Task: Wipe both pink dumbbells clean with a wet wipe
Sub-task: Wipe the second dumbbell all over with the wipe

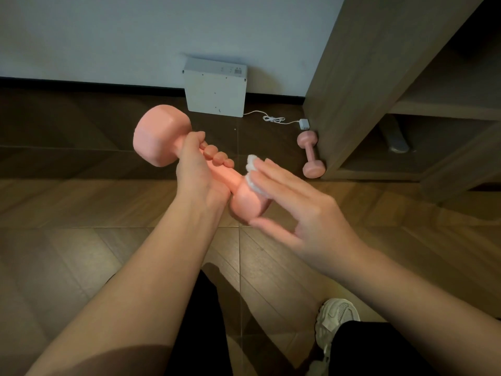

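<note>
Pink dumbbell (160, 137) is gripped in left hand (198, 169), right hand (298, 210) pressing wet wipe (252, 162) against its head with straight fingers.

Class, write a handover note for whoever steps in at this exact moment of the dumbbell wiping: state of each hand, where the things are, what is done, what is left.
Left hand: grips the handle of the held dumbbell, raised above the floor.
Right hand: fingers straight, pressing the wet wipe on the near head of that dumbbell.
Second dumbbell: lies on the floor against the wooden shelf unit, no hand on it.
Done: wiping of the held dumbbell is under way; how much is clean cannot be told.
Left: finish it, then wipe the second one.
</note>
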`<action>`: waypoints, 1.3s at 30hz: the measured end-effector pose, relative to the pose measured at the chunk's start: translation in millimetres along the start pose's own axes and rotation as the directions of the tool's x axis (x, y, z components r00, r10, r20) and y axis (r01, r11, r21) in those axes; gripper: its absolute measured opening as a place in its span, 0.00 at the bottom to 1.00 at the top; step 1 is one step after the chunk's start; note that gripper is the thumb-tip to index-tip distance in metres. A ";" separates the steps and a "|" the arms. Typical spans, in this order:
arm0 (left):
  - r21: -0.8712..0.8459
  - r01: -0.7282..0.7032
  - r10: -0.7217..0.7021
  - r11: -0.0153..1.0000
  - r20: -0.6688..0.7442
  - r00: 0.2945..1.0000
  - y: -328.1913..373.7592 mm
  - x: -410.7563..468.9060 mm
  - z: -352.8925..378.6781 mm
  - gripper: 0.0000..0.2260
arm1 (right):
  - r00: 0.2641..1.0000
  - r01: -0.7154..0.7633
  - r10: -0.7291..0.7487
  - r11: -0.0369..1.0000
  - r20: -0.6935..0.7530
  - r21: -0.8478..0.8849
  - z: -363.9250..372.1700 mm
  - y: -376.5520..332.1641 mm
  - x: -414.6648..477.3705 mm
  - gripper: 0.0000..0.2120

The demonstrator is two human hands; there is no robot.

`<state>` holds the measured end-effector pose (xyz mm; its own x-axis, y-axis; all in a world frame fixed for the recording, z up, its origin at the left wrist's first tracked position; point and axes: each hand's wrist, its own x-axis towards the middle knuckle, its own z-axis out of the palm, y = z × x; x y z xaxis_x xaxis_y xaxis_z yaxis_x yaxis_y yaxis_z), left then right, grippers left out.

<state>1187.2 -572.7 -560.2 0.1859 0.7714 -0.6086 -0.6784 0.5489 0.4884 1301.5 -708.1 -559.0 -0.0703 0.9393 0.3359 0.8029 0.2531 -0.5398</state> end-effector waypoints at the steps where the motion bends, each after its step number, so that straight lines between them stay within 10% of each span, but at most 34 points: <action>1: -0.012 0.013 -0.014 1.000 -0.020 1.000 -0.2 0.2 -0.3 0.10 | 0.999 0.029 -0.027 0.998 0.040 -0.047 2.1 0.9 -0.7 0.34; 12: -0.184 0.017 0.078 0.983 0.496 0.865 1.6 -9.6 8.8 0.13 | 0.938 -0.308 0.346 0.784 0.033 0.539 -17.6 7.4 13.6 0.35; 19: -0.155 -0.043 0.099 0.987 0.375 0.922 4.3 -9.4 5.4 0.17 | 0.959 -0.073 0.129 0.972 -0.251 0.222 -6.0 -6.6 5.5 0.29; 24: -0.124 -0.071 0.107 0.990 0.316 0.943 2.8 -8.6 4.8 0.17 | 0.964 -0.253 0.266 0.918 -0.001 0.307 -10.9 2.5 9.8 0.34; 28: -0.122 -0.076 0.107 0.990 0.267 0.958 2.4 -7.2 4.4 0.16 | 0.969 -0.104 0.143 0.976 -0.204 0.193 -7.9 -1.2 9.5 0.25; 32: -0.128 -0.051 0.075 0.991 0.190 0.979 0.1 -6.8 4.5 0.14 | 0.981 -0.190 0.194 0.952 0.007 0.240 -11.2 2.7 14.1 0.28; 39: -0.175 -0.006 0.023 0.985 0.094 0.995 -4.1 -6.6 6.8 0.15 | 0.995 0.043 -0.039 0.998 -0.087 0.041 -1.7 2.0 9.7 0.24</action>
<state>1193.6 -577.9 -553.9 0.2369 0.8105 -0.5357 -0.7931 0.4798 0.3753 1303.5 -698.9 -555.5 -0.0500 0.9049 0.4226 0.7744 0.3023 -0.5558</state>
